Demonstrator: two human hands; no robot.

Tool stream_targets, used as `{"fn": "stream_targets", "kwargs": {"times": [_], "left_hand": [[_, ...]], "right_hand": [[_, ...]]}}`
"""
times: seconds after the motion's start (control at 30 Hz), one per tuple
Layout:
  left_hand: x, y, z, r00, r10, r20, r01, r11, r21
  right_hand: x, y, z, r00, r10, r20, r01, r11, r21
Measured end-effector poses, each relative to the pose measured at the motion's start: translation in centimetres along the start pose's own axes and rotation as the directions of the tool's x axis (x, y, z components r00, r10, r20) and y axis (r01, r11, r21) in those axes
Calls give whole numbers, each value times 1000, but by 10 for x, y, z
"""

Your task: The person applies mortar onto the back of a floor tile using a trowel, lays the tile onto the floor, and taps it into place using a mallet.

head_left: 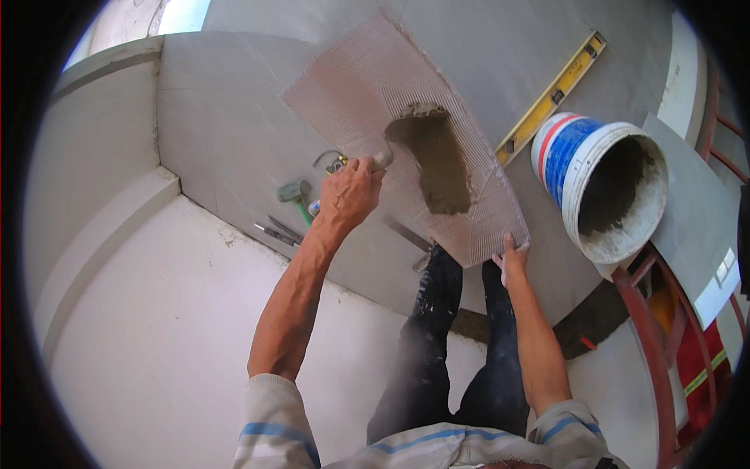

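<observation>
In my left hand (351,191), closed round it, is the handle of a trowel (382,160), reaching over a large tile (344,86). The tile's ribbed, reddish back faces up. A thick patch of wet grey mortar (437,168) lies beside the trowel; I cannot make out where the blade ends under it. At the tile's near right corner, my right hand (512,260) grips the edge, thumb on top and fingers partly hidden. The tile is tilted in front of my legs.
A yellow spirit level (551,98) lies right of the tile. Near it stands a white and blue bucket (617,184) with mortar inside. A green-handled mallet (294,193) and other small tools lie left. Red metal bars (648,344) and a smooth grey tile (695,219) are at far right.
</observation>
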State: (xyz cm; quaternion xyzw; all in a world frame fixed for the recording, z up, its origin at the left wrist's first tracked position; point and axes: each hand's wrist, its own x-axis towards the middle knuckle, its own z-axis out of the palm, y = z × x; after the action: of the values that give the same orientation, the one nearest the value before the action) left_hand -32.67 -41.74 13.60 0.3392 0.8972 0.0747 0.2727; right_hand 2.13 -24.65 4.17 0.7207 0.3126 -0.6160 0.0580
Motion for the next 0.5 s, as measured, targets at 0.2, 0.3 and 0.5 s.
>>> {"fn": "stream_targets", "kwargs": {"times": [0.2, 0.3, 0.5], "left_hand": [[61, -24, -33, 996, -81, -48, 78, 995, -58], [62, -43, -41, 981, -187, -53, 187, 982, -16], [22, -94, -23, 888, -459, -16, 445, 868, -219]], "right_hand": [[18, 3, -18, 982, -163, 94, 182, 950, -252], [-6, -10, 4, 993, -62, 104, 88, 958, -273], [-11, -19, 13, 998, 60, -25, -62, 994, -90]]}}
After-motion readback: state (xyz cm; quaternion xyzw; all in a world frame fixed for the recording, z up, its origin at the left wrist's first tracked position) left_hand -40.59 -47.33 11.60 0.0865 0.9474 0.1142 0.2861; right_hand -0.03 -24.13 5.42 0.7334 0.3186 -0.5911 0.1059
